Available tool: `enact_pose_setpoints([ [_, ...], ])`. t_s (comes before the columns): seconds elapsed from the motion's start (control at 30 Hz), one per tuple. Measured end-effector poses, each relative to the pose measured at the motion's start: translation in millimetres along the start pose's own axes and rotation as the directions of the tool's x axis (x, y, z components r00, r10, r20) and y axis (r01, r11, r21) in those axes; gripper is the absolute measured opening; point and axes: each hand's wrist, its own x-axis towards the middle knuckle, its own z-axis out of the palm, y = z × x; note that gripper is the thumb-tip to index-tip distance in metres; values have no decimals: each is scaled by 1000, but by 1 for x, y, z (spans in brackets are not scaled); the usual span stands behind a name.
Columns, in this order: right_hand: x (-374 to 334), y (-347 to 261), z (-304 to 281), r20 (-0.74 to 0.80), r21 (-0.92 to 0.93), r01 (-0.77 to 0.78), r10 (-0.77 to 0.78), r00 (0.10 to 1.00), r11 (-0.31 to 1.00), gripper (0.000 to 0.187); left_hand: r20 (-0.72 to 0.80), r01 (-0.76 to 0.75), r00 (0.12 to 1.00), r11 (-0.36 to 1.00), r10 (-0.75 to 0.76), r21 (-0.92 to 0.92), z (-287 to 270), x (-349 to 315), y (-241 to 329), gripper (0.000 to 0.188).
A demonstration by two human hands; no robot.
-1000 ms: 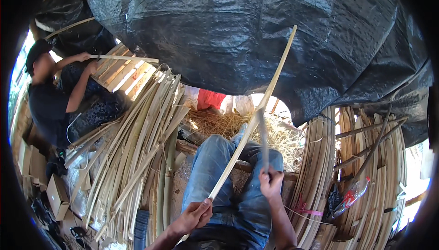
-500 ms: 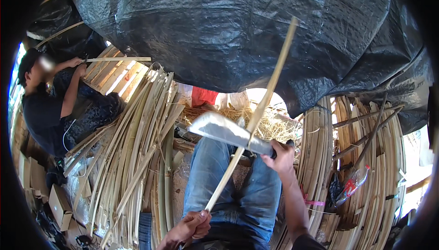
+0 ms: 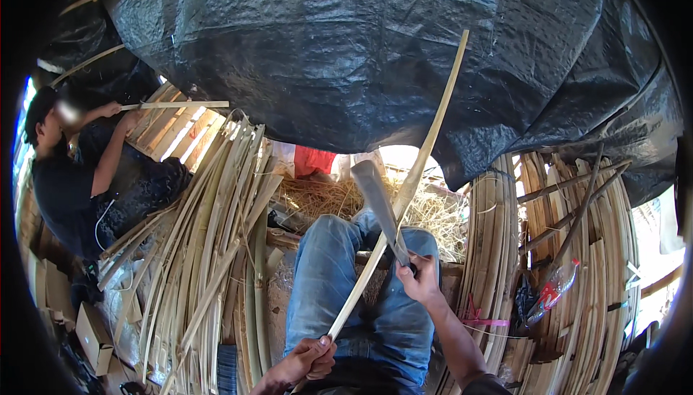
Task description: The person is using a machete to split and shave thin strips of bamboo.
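Note:
A long, pale bamboo strip [image 3: 437,122] slants from my lap up toward the far right. My left hand [image 3: 310,358] is closed round its near end, close to my body. In my right hand [image 3: 419,278] I grip the dark handle of a machete [image 3: 378,196], mostly hidden by my fingers. Its broad blade points away and to the left, its edge against the strip above my right knee. Whether the edge bites into the strip I cannot tell. Both hands are over my blue jeans [image 3: 317,272].
Piles of split bamboo strips lie at left [image 3: 209,250] and right [image 3: 487,250]. A co-worker [image 3: 72,171] sits far left, holding another strip. A black tarpaulin [image 3: 346,55] hangs ahead, above straw [image 3: 317,196]. A plastic bottle [image 3: 552,294] rests on the right pile; a cardboard box [image 3: 94,337] stands left.
The machete has come nearer to me along the strip, and its blade has swung from nearly crosswise to pointing more away. My left hand keeps its hold on the strip's near end.

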Motion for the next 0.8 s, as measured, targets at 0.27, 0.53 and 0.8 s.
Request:
enact_pose_setpoints([
  [0.27,-3,-9,18,-66,93,4,2,998,996,54,-14,-7,1000,1000,7,24,-1,7,-4,49],
  [0.53,-19,1,27,-207,-95,56,-75,975,994,54,26,-5,1000,998,4,56,2,5,-4,48],
  [0.8,-36,-22,54,-196,195,-143,182,964,970,47,-78,-69,994,985,82,157,9,11,-6,49],
])
